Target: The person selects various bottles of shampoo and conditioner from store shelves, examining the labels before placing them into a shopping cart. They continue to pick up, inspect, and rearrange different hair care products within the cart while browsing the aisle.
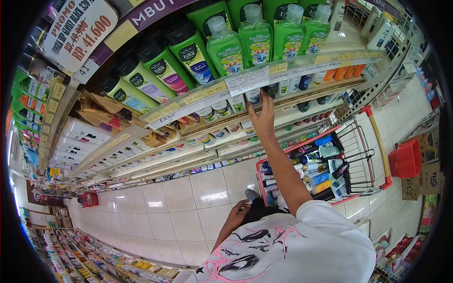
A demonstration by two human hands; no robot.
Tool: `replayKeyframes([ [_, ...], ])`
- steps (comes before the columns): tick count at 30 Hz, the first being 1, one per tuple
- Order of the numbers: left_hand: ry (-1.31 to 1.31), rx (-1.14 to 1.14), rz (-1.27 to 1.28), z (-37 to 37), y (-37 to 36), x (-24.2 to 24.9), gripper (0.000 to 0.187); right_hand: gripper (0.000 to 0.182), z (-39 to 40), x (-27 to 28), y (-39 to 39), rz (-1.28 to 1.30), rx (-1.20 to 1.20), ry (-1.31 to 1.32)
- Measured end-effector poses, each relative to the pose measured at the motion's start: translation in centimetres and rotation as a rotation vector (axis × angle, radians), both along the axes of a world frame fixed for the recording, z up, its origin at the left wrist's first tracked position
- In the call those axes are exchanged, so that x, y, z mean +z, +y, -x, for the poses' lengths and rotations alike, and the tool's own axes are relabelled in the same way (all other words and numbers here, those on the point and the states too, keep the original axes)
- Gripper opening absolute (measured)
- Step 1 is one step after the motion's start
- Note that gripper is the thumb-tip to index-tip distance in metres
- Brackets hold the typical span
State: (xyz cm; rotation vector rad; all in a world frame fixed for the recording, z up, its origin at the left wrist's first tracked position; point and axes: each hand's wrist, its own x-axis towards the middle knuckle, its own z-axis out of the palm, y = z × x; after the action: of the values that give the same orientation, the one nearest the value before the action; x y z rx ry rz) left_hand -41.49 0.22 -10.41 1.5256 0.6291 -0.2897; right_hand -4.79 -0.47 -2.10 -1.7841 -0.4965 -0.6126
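My right hand point(263, 115) reaches up to the shelf under the price strip. Its thumb and fingers close around a small white and dark-blue bottle point(253, 97), which stands in a row of similar small bottles. The hand partly hides the bottle's lower part and its neighbours. A white bottle with a green-marked label point(237, 103) is just to the left. My left hand point(237, 213) hangs low beside my dark trousers, its fingers loosely bent and apart, with nothing visible in it.
A shopping cart point(363, 162) filled with several bottles stands to my right. Green shampoo bottles point(191, 54) line the shelf above, behind a price strip point(203, 95). Red baskets point(406, 159) and cardboard boxes point(427, 181) sit at far right. Tiled floor point(160, 203) runs along the aisle.
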Motion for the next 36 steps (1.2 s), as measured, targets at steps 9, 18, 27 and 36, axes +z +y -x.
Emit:
replayKeyframes([
  [9, -0.011, -0.013, -0.025, 0.5, -0.1, -1.0, 0.042, 0.057, 0.8, 0.0, -0.2, 0.006, 0.009, -0.01],
  [18, 0.02, 0.008, -0.012, 0.2, 0.3, -0.4, 0.041, 0.062, 0.3, -0.2, 0.1, -0.008, 0.012, 0.009],
  [27, -0.019, 0.05, -0.008, -0.1, 1.7, -0.6, 0.042, 0.061, 0.6, 0.4, -0.2, 0.0, 0.009, -0.001],
  [36, 0.058, 0.023, -0.006, 0.6, 1.7, -1.2, 0.042, 0.047, 1.8, 0.3, 0.1, -0.035, 0.081, 0.063],
])
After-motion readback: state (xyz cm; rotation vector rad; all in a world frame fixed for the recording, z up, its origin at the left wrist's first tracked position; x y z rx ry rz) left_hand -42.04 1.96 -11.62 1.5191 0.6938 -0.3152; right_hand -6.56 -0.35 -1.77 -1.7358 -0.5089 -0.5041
